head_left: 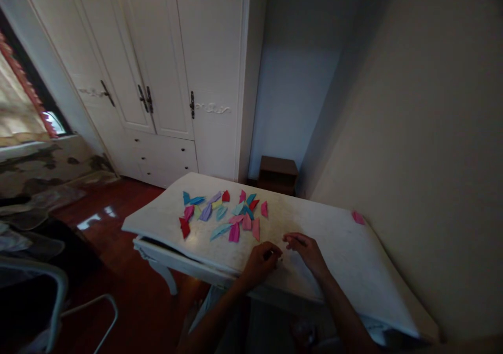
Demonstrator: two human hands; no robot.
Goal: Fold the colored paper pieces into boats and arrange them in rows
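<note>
Near edge of table (334, 228): left hand (260, 264), right hand (305, 249), fingers curled; contents too dim to tell. Toward left end: folded papers (234, 232), variously angled; pale-blue piece (220, 231), long axis near-left to far-right. Far right corner: pink paper (358, 217).

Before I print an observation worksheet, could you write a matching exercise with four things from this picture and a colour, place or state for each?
Column 1
1. Folded paper group
2. Lone pink paper
3. Left hand
4. Wardrobe

Column 2
A. Fingers curled
B. White, with dark handles
C. Many colours, spread out
D. Far right corner of the table

Pairs: 1-C, 2-D, 3-A, 4-B
</note>
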